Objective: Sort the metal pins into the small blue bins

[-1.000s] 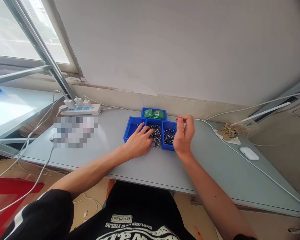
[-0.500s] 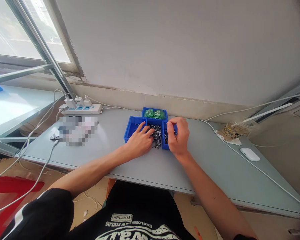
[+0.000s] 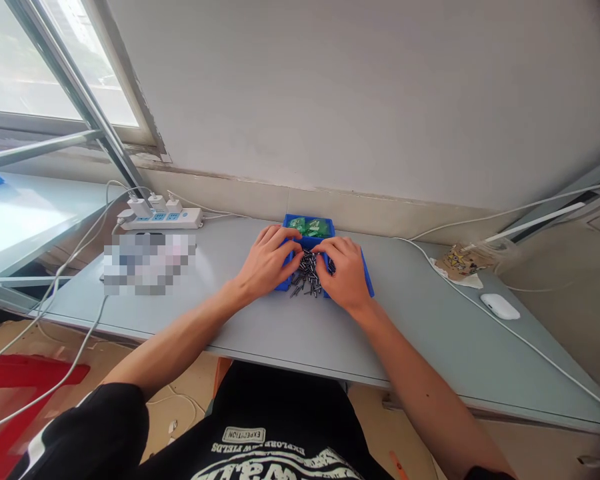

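Note:
Dark metal screws [image 3: 309,270] lie in a loose heap on the grey table, between two blue bins. My left hand [image 3: 270,261] is over the left blue bin [image 3: 283,285], fingers apart and curved at the heap's left edge. Over the right blue bin [image 3: 368,275], my right hand [image 3: 344,270] has its thumb and fingers bent and apart at the heap's right side. No held item can be made out in either hand. Behind the heap stands a third blue bin [image 3: 308,219] with green packets [image 3: 316,228].
A white power strip [image 3: 180,217] with plugged chargers sits at the back left, beside a blurred patch. On the right are a white cable [image 3: 460,295], a brown crumpled bag [image 3: 463,260] and a white case [image 3: 500,307]. A wall rises behind the table.
My left hand has moved left and up, over the left bin. My right hand has shifted left toward the heap, its fingers opening from a closed curl. Some screws have spread leftward.

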A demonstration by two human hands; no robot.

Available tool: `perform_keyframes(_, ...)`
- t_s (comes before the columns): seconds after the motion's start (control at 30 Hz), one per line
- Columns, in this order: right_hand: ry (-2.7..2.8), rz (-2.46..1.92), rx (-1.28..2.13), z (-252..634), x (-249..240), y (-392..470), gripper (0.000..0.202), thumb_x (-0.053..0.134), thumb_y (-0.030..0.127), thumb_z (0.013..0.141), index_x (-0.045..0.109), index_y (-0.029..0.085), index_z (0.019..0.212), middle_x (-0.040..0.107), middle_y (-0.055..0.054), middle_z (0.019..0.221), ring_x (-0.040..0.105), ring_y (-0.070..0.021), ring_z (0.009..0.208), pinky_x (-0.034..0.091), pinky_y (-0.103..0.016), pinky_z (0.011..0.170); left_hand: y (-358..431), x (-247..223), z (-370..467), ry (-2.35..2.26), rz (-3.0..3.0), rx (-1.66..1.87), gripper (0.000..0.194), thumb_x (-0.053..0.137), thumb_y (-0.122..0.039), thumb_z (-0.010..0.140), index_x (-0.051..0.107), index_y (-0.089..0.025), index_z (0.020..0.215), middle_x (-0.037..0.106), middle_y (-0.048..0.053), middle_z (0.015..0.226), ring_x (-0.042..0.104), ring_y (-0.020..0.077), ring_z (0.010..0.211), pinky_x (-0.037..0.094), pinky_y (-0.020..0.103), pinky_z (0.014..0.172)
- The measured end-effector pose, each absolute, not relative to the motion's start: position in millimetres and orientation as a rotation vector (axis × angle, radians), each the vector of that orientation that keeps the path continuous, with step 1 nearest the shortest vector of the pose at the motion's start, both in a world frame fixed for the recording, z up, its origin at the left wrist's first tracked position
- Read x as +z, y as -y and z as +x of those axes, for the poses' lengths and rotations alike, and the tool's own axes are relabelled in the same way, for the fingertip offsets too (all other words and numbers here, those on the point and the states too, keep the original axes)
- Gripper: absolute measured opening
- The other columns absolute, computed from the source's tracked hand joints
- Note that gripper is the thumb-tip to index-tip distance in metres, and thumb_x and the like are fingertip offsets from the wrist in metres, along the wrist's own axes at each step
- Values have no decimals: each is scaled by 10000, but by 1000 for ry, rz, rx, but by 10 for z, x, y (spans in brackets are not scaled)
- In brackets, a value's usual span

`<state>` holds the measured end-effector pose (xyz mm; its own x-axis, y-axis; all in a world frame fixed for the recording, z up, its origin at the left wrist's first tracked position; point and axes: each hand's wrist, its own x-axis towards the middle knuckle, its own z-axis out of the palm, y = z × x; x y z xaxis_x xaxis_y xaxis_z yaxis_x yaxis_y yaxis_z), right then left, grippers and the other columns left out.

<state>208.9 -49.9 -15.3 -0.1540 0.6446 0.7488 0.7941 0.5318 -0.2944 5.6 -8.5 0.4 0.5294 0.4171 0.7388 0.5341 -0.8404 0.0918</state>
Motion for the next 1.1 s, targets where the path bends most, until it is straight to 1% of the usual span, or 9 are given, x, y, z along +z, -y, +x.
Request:
perform_keyframes(0.17,1927,-1176,-171,2097,-189,466,152,536,222,1021,685,243,992,760,-33,958,642,-238,927,420,-411,850,74,-19,52,846,-2626,-1255,129,553,-275,1043,654,-210,995,694,69,1202,609,212,1115,468,413,1030)
perform_keyframes(0.33,1953,-1194,-115,2099,-199,458,170,519,241,1035,690,241,1035,770,-46,1000,654,-245,941,428,-421,863,78,-3,43,904,-2603,-1324,139,546,-290,1049,652,-212,1002,696,66,1176,616,205,1093,464,400,1005)
perform_keyframes(0.47,1956,-1179,-101,2096,-204,454,164,527,253,1039,687,234,1010,763,-41,982,649,-231,914,431,-408,845,79,7,40,928,-2596,-1342,157,542,-309,1050,653,-213,995,696,69,1150,616,209,1081,462,400,999)
perform_keyframes(0.57,1946,-1152,-121,2093,-203,453,151,543,254,1038,679,232,976,755,-32,945,648,-223,889,428,-397,838,85,18,38,908,-2637,-1305,170,519,-295,1053,652,-207,995,700,67,1135,617,204,1057,466,389,981)
perform_keyframes(0.67,1922,-1124,-141,2086,-186,466,131,562,257,1032,670,236,960,750,-26,932,653,-217,875,431,-390,833,84,12,37,884,-2713,-1205,219,468,-283,1065,656,-198,990,709,66,1105,619,201,1010,475,369,926)
perform_keyframes(0.8,1903,-1083,-135,2077,-151,495,160,542,281,1046,663,243,948,743,-28,919,658,-208,864,440,-381,824,64,-28,41,876,-2798,-1053,263,441,-305,1073,663,-194,986,718,58,994,640,206,947,473,368,905)
perform_keyframes(0.9,1924,-1065,-121,2079,-141,505,197,513,302,1062,664,248,947,745,-33,932,657,-208,875,441,-376,819,54,-49,43,837,-2857,-1018,278,423,-313,1083,663,-194,1006,710,49,927,658,205,922,479,362,906)
perform_keyframes(1.0,1956,-1065,-101,2085,-156,502,213,499,326,1071,662,252,957,741,-35,932,651,-209,873,437,-378,817,57,-48,46,792,-2891,-1015,270,415,-300,1086,660,-190,1057,727,59,968,675,205,941,492,359,914)
perform_keyframes(1.1,1972,-1066,-107,2090,-177,494,225,482,336,1079,656,247,967,728,-35,908,636,-208,860,431,-374,810,64,-40,50,761,-2884,-1039,256,426,-289,1081,660,-187,1062,741,63,989,689,202,939,501,360,926)
